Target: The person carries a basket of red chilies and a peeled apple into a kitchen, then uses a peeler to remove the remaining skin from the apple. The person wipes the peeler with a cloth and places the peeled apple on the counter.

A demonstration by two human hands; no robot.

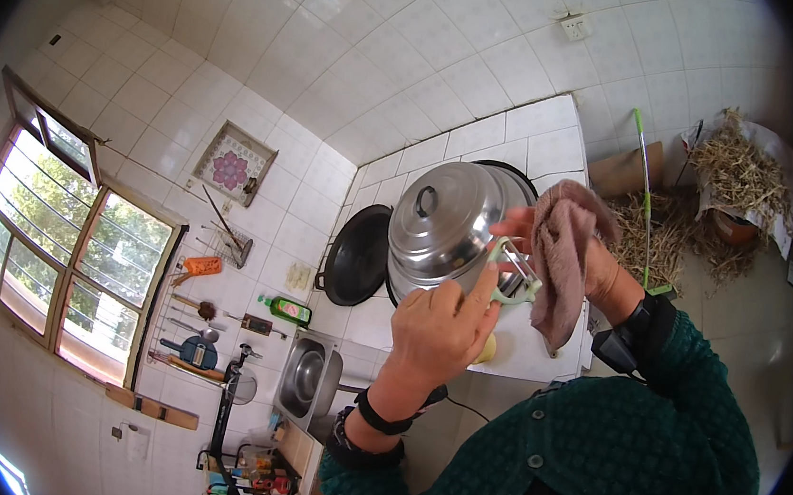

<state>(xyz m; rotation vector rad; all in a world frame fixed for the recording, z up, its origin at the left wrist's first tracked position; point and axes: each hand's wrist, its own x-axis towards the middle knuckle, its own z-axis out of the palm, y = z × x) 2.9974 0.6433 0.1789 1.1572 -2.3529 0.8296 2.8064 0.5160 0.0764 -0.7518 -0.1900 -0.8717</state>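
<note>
My left hand (441, 323) grips a light green Y-shaped vegetable peeler (525, 293) with a metal blade, its thumb and fingers on the frame. Beside it, my right hand (521, 227) holds a brownish-pink cloth (562, 256) that hangs over the palm and towards the wrist. The right fingers reach behind the peeler; whether they touch it I cannot tell. Below both hands is a large aluminium steamer pot with a domed lid (432, 215), set into a white tiled stove top (557, 141).
A black wok (356, 258) leans beside the pot. Further left are a steel sink (305, 375), a green detergent bottle (290, 311) and utensils on the wall, including a strainer (242, 389). Dry straw (741, 166) and a green-handled broom (646, 193) are at the right.
</note>
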